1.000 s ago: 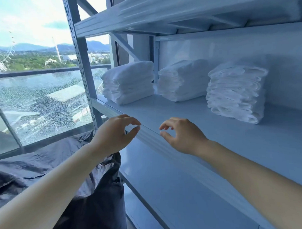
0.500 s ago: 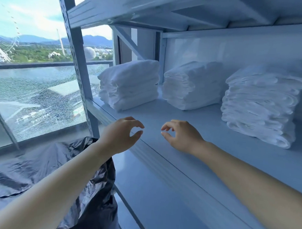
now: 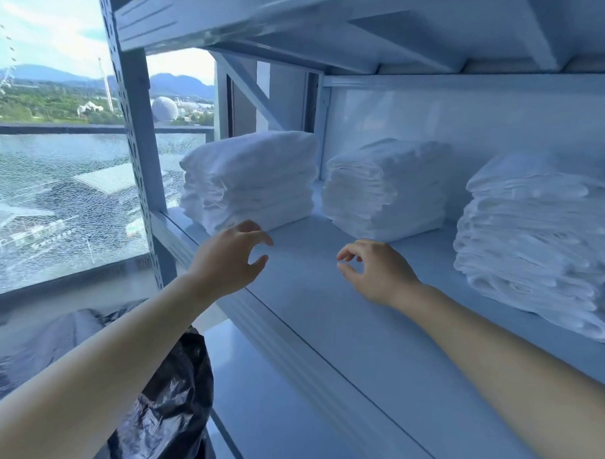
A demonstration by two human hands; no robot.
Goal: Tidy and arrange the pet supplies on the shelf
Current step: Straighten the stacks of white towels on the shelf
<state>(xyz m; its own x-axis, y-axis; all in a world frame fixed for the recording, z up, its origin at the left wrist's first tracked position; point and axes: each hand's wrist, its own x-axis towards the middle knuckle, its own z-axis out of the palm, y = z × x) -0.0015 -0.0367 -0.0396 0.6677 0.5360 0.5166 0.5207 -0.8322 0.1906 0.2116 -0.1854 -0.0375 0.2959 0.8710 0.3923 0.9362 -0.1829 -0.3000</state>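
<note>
With the left hand and right hand hovering over the shelf, fingers loosely curled and grasping nothing, the person should cup the left stack of folded white pads from both sides and slide it square without toppling its layers.
</note>
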